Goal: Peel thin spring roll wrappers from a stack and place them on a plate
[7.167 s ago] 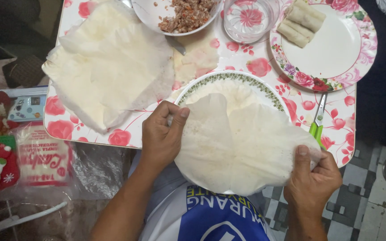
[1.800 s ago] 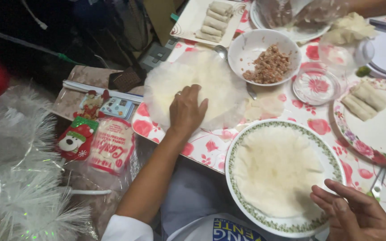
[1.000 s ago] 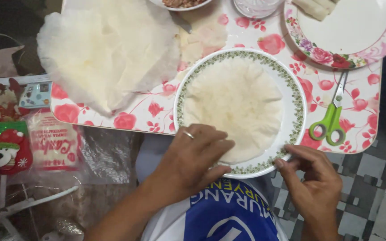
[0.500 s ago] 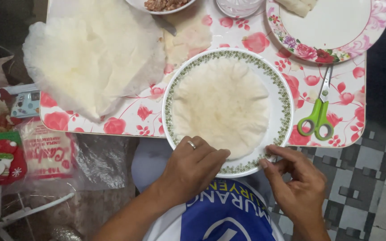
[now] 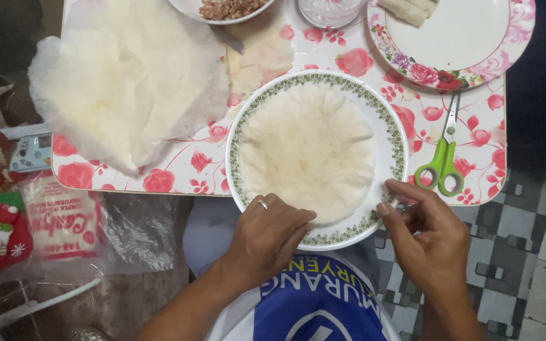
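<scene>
Two bare hands sit at the near rim of a round white plate with a green dotted border [image 5: 394, 136]. Left hand [image 5: 266, 237], ring on one finger, lies palm down, fingers curled loosely onto the rim, gripping nothing visible. Right hand [image 5: 428, 237] pinches the rim's right edge between thumb and fingertips. Thin round pale wrapper [image 5: 308, 151] lies flat inside the plate. Green-handled scissors [image 5: 442, 161] lie just right of the plate on the rose-patterned white tray table [image 5: 184, 170]. Crumpled stack of pale wrappers [image 5: 127, 76] sits far left. Red-and-white clear plastic packet [image 5: 61, 218] lies below the table's left edge.
</scene>
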